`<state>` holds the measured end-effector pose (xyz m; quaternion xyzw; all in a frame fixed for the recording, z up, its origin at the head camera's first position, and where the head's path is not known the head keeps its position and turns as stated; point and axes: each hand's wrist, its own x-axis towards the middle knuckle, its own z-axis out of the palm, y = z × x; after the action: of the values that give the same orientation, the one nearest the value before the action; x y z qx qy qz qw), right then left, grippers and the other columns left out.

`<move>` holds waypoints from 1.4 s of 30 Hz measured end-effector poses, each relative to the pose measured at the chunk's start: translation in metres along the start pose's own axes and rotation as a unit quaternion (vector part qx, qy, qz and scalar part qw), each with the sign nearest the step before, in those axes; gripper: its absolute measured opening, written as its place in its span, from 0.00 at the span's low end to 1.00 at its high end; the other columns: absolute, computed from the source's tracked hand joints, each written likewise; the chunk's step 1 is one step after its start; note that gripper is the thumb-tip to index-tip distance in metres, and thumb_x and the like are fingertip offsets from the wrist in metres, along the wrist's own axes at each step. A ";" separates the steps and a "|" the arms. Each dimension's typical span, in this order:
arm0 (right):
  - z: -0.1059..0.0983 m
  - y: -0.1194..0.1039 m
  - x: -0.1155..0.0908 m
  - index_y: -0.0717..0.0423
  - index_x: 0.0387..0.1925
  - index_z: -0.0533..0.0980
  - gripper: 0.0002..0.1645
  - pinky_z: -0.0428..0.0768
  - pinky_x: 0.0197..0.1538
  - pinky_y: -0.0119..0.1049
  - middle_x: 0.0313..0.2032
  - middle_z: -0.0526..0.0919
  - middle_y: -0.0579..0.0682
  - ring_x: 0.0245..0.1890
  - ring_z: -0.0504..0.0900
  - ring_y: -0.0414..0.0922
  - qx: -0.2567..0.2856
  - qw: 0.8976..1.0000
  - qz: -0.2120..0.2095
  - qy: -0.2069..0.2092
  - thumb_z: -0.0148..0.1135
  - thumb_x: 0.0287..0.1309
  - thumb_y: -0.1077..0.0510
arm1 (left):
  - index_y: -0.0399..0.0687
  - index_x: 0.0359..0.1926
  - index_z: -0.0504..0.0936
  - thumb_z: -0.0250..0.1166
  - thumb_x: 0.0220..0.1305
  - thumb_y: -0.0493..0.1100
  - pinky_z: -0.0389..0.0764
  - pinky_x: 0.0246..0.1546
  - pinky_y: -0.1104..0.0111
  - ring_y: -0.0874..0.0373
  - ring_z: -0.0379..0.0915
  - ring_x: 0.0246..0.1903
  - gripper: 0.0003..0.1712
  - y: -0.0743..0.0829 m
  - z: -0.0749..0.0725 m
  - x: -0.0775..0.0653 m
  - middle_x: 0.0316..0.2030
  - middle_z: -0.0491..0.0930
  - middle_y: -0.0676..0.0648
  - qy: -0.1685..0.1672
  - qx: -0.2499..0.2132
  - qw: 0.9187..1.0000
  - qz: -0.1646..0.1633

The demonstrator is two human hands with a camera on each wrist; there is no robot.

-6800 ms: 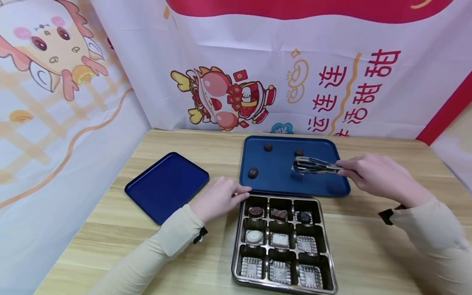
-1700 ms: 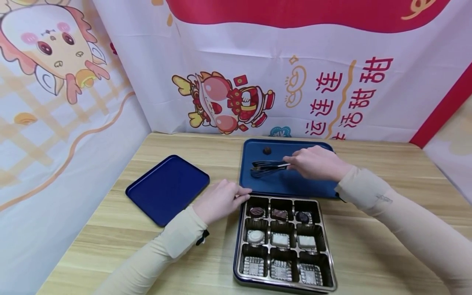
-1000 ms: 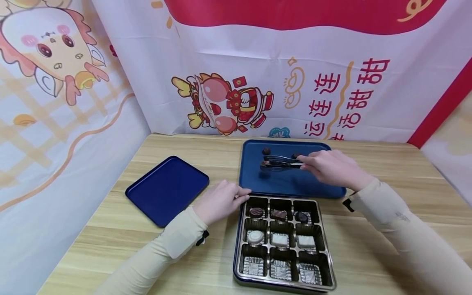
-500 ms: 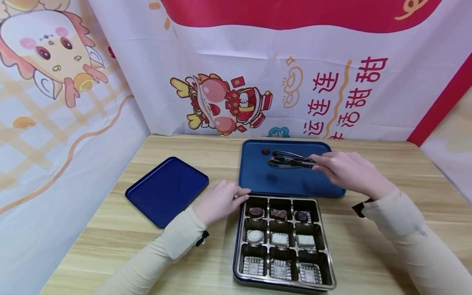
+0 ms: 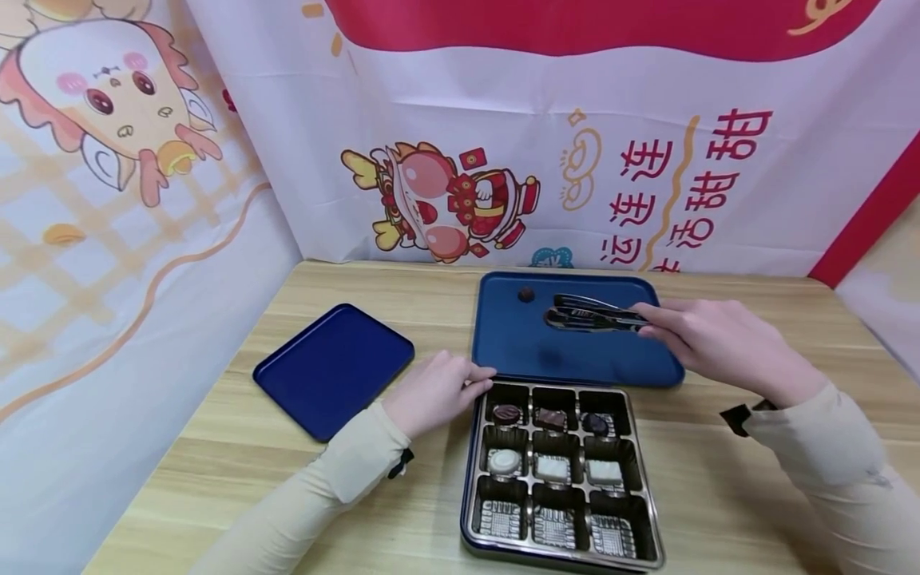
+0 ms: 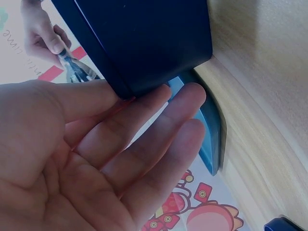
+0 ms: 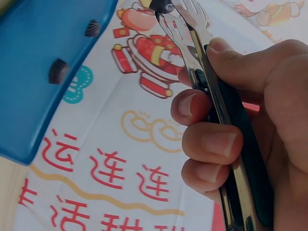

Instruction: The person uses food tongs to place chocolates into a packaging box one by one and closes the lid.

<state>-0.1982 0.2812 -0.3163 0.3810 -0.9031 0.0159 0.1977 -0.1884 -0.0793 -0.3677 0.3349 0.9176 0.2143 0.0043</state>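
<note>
My right hand (image 5: 726, 343) grips metal tongs (image 5: 596, 314) above the blue tray (image 5: 503, 351). Between the tong tips sits a dark chocolate (image 7: 161, 6), best seen in the right wrist view. Two more dark chocolates, a ribbed one (image 7: 93, 28) and another (image 7: 58, 71), lie on the tray; the tongs cover one of them in the head view. My left hand (image 5: 434, 391) pinches the far left corner of the chocolate box (image 5: 467, 511) with thumb and index finger, its other fingers loosely extended. The box has dark chocolates in its far row, white ones in the middle row, and a bare near row.
A smaller dark blue lid or tray (image 5: 334, 371) lies on the wooden table (image 5: 208, 463) to the left. The box's far edge stands right against the blue tray. A printed cloth (image 5: 460, 88) hangs behind the table.
A white chocolate has come into the middle row's right compartment. The tongs have picked up the dark chocolate from the tray's left and moved up and right. The left hand stays at the corner.
</note>
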 end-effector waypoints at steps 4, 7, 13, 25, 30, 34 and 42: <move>-0.008 -0.004 -0.002 0.57 0.53 0.79 0.21 0.69 0.19 0.33 0.32 0.82 0.44 0.16 0.68 0.32 0.006 1.000 -0.019 0.021 0.60 0.61 0.51 | 0.48 0.52 0.83 0.60 0.68 0.46 0.62 0.12 0.74 0.66 0.58 0.11 0.15 0.000 0.000 -0.001 0.47 0.80 0.52 -0.002 -0.003 1.000 -0.004; -0.013 -0.008 -0.005 0.57 0.53 0.79 0.23 0.67 0.19 0.31 0.30 0.79 0.39 0.16 0.65 0.30 0.012 0.999 -0.033 0.034 0.53 0.67 0.45 | 0.48 0.52 0.83 0.59 0.68 0.46 0.62 0.12 0.74 0.66 0.56 0.10 0.15 -0.001 0.000 -0.001 0.48 0.80 0.52 -0.004 -0.005 1.000 -0.006; -0.026 -0.023 -0.005 0.55 0.53 0.78 0.27 0.59 0.16 0.27 0.24 0.68 0.32 0.14 0.57 0.27 0.013 0.998 -0.044 0.043 0.47 0.70 0.41 | 0.49 0.52 0.83 0.59 0.68 0.46 0.61 0.11 0.74 0.66 0.54 0.09 0.15 -0.002 0.000 0.000 0.48 0.80 0.52 -0.005 -0.009 1.000 -0.010; -0.047 -0.072 -0.006 0.55 0.48 0.80 0.31 0.57 0.14 0.23 0.24 0.70 0.35 0.14 0.53 0.27 0.016 0.989 -0.120 0.086 0.34 0.75 0.42 | 0.50 0.51 0.83 0.60 0.68 0.47 0.60 0.11 0.73 0.65 0.54 0.10 0.15 -0.001 0.000 -0.001 0.48 0.80 0.55 -0.001 0.005 1.000 -0.015; -0.053 -0.090 -0.008 0.52 0.46 0.81 0.30 0.52 0.15 0.19 0.22 0.66 0.34 0.13 0.50 0.27 0.028 0.987 -0.135 0.086 0.34 0.75 0.42 | 0.52 0.50 0.84 0.60 0.67 0.48 0.59 0.11 0.73 0.66 0.53 0.10 0.14 0.000 -0.001 -0.001 0.47 0.80 0.56 0.010 0.016 1.000 -0.017; -0.052 -0.101 -0.009 0.50 0.46 0.81 0.28 0.57 0.14 0.21 0.22 0.70 0.35 0.12 0.59 0.30 0.028 0.984 -0.155 0.082 0.35 0.75 0.43 | 0.53 0.50 0.84 0.60 0.67 0.48 0.59 0.11 0.73 0.66 0.53 0.10 0.14 -0.001 0.000 -0.001 0.46 0.80 0.56 0.015 0.022 1.000 -0.016; -0.043 -0.118 -0.015 0.46 0.48 0.80 0.20 0.61 0.17 0.19 0.27 0.74 0.34 0.16 0.69 0.31 0.067 0.981 -0.177 0.031 0.45 0.72 0.43 | 0.52 0.50 0.84 0.60 0.67 0.48 0.59 0.11 0.73 0.66 0.54 0.10 0.14 -0.001 0.001 -0.001 0.47 0.80 0.56 0.015 0.014 1.000 -0.011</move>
<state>-0.0914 0.2153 -0.2966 0.5464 -0.8117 0.0532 0.1995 -0.1882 -0.0798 -0.3693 0.3216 0.9240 0.2063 -0.0117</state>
